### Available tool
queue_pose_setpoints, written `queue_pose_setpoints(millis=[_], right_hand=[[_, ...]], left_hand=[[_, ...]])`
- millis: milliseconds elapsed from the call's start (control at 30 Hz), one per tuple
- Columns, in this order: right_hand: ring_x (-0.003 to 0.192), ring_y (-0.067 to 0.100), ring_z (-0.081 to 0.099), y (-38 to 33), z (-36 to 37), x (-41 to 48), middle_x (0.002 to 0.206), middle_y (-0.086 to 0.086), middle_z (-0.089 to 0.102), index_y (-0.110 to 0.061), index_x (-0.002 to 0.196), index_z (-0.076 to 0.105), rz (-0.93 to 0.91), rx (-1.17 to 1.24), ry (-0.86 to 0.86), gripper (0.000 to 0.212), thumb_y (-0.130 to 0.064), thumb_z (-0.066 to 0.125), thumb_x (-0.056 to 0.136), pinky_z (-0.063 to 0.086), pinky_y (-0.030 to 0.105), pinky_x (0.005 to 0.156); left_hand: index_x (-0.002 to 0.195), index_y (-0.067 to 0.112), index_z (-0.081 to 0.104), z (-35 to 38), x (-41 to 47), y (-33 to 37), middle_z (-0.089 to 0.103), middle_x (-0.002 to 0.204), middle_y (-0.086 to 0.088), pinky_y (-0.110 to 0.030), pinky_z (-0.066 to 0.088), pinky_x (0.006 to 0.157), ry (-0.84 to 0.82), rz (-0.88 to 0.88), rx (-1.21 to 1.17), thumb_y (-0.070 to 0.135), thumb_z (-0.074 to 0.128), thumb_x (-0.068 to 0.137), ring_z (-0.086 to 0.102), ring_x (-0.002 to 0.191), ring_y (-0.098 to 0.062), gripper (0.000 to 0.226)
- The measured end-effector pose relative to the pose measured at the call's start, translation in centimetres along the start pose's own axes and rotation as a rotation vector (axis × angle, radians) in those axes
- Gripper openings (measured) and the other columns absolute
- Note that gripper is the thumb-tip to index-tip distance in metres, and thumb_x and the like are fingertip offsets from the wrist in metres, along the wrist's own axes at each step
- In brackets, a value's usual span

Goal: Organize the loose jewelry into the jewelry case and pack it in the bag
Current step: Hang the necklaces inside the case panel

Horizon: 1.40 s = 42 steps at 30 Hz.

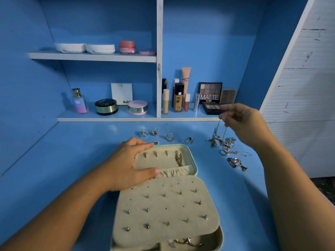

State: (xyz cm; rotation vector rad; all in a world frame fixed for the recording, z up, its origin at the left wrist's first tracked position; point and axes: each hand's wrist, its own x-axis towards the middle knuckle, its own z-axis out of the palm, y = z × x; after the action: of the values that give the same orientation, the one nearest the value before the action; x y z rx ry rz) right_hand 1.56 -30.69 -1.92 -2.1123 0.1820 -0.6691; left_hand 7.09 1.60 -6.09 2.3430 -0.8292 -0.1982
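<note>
The beige jewelry case (194,164) lies open on the blue desk. Its earring flap (166,211) holds several studs, and a gold chain (179,159) hangs on a hook in the lid. My left hand (130,163) rests flat on the lid's left part, with the thumb at the elastic pocket. Raised at the right, my right hand (241,122) pinches a thin silver necklace (218,130) that dangles down to a tangled pile of chains (226,147). Several loose rings (170,136) lie in a row behind the case. No bag is in view.
Another pendant cluster (236,163) lies right of the case. On the shelf behind stand makeup bottles (178,98), eyeshadow palettes (210,93), compacts (107,106) and a perfume bottle (79,101). A white panel (304,87) rises at the right.
</note>
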Motion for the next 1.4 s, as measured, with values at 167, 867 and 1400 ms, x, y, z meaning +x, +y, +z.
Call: queue_pose_setpoints(millis=[167,867,1400], right_hand=[[0.070,0.009,0.056,0.1,0.1,-0.1,0.086,-0.009,0.067,-0.029,0.108,0.064,-0.062,-0.149,-0.013,0.025,-0.011,0.062,0.090,0.047,0.016,0.061],[0.075,0.009,0.068,-6.8,6.6,-4.7,0.083,-0.009,0.073,-0.024,0.087,0.070,-0.353,0.408,-0.221,0.014,-0.016,0.070,0.075,0.053,0.020,0.072],[0.078,0.005,0.061,-5.8,6.9,-4.5,0.089,-0.010,0.069,-0.039,0.091,0.064,-0.327,0.123,-0.111,0.024,-0.015,0.065,0.087,0.051,0.015,0.072]], left_hand=[[0.144,0.036,0.041,0.0,-0.1,0.4,0.036,0.125,0.031,-0.030,0.033,0.113,-0.006,-0.006,0.014,0.084,0.056,0.048,0.036,0.126,0.003,0.108],[0.117,0.040,0.064,0.7,-0.3,2.2,0.056,0.115,0.025,-0.027,0.042,0.104,0.203,0.206,-0.148,0.062,0.060,0.073,0.052,0.119,0.002,0.049],[0.085,0.035,0.072,0.3,0.3,2.1,0.074,0.090,0.019,-0.022,0.050,0.084,0.273,0.098,-0.392,0.041,0.064,0.079,0.067,0.089,0.002,0.011]])
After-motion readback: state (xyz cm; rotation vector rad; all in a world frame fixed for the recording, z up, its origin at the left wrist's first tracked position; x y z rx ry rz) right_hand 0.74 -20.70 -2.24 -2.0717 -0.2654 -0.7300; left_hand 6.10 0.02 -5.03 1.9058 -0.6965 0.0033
